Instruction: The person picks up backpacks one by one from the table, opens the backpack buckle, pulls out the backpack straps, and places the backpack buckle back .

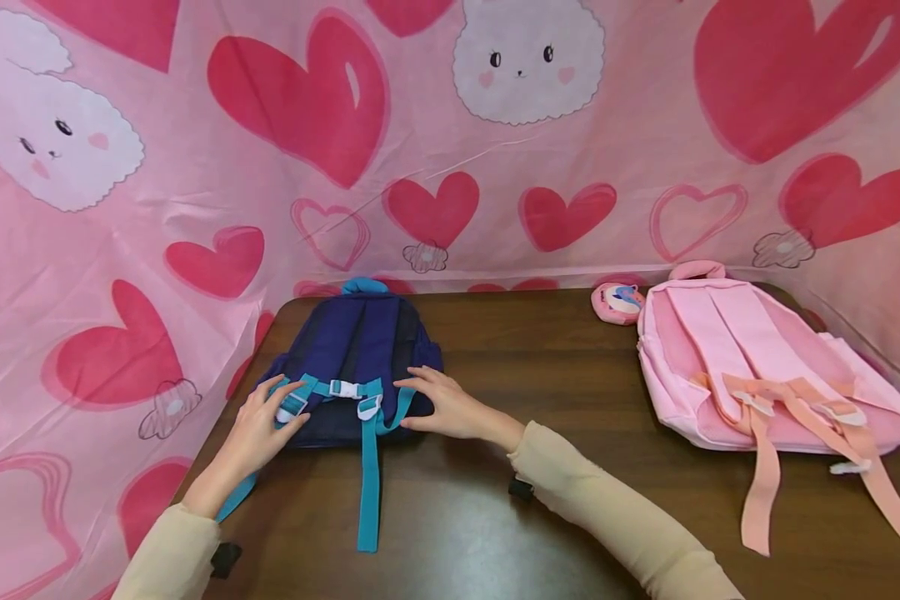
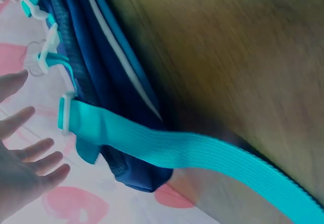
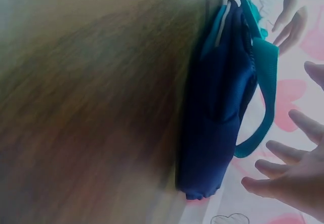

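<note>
A navy blue backpack point(image 1: 356, 350) lies strap side up on the table, its teal webbing crossing the lower part. A white chest buckle point(image 1: 345, 389) sits fastened between the two shoulder straps. My left hand point(image 1: 258, 429) hovers at the pack's lower left by a white strap adjuster point(image 2: 67, 113), fingers spread. On the other side my right hand point(image 1: 450, 404) is beside the teal strap point(image 3: 267, 82), its fingers extended and apart. Neither hand visibly grips anything. One teal strap end point(image 1: 369, 500) hangs down over the tabletop.
A pink backpack point(image 1: 750, 350) with peach straps lies at the right of the brown table point(image 1: 525, 358). Next to it is a small pink pouch point(image 1: 617, 302). Pink cloth point(image 1: 450, 150) with hearts and bunnies hangs behind and at the sides.
</note>
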`<state>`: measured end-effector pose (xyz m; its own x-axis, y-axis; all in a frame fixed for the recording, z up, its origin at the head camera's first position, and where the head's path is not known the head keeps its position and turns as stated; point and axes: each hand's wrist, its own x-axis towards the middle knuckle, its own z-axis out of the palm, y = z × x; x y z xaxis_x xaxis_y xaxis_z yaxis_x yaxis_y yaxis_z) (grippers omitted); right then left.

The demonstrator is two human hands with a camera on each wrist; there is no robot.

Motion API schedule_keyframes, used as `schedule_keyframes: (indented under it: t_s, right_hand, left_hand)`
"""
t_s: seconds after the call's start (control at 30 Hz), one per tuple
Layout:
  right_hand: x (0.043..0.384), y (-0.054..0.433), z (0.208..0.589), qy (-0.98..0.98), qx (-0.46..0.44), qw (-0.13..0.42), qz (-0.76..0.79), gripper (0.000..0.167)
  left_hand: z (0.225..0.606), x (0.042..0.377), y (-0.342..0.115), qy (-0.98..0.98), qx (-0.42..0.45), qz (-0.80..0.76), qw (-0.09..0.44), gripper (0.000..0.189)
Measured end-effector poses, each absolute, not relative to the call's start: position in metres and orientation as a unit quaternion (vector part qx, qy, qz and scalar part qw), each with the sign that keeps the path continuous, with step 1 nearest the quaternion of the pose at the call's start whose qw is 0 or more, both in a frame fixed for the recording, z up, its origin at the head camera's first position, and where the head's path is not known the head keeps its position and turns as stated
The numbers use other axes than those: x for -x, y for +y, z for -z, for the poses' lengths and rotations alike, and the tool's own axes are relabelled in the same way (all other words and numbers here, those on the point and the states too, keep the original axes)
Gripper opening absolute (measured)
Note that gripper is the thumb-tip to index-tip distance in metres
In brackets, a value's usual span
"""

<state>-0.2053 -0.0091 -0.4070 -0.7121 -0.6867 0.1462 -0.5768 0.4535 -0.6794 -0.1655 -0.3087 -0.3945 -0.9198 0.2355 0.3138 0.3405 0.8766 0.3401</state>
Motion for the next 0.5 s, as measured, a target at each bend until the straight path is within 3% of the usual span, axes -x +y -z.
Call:
schedule_keyframes:
  t_s: [0.5]
  right_hand:
    - [0.211, -0.032, 0.413, 0.852, 0.35, 0.085, 0.38, 0.054]
  left_hand:
    - [0.402, 0.169, -0.334, -0.968, 0.105, 0.221, 0.051, 0.058]
